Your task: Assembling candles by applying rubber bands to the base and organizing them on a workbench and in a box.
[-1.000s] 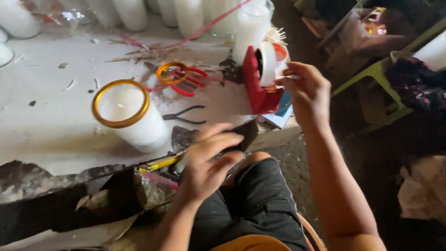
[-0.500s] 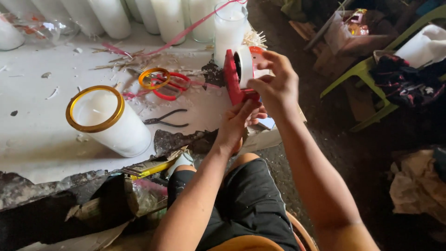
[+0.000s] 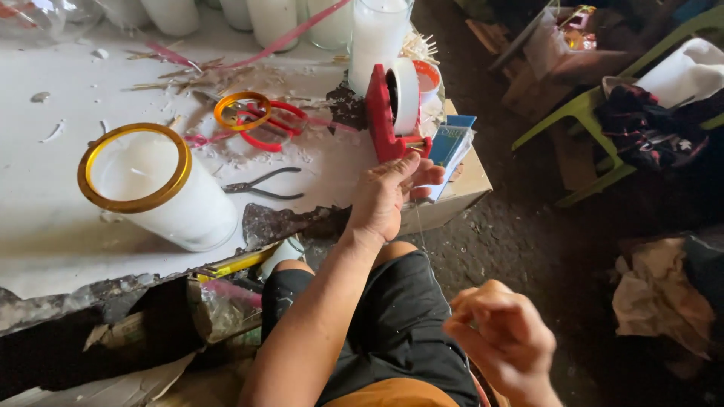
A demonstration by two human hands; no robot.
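Head view, landmark: the red plastic tape dispenser is seen standing upright at the near right edge of the white, wax-flecked table, with a white roll of tape mounted in it.
Left hand: the left hand is laid against the front foot of the dispenser, fingers half curled, fingertips touching its base; whether anything is pinched between them cannot be told.
Right hand: the right hand is held well below and to the right of the dispenser, over the lap, its fingers drawn together in a narrow pinch.
Tape strip: a thin clear strip of tape is seen running down from the dispenser, past the left hand, towards the right hand; its lower end is too faint to follow.
Behind the dispenser: a tall glass candle filled with white wax is placed just behind it.
Right of the dispenser: a blue and white booklet is leaned just beside it on a cardboard box.
Left of the dispenser: red-handled scissors are overlapped by a gold ring; black pliers lie nearer the edge; further left a wide white candle with a gold rim is stood.
Below the dispenser: black shorts are seen on the lap.
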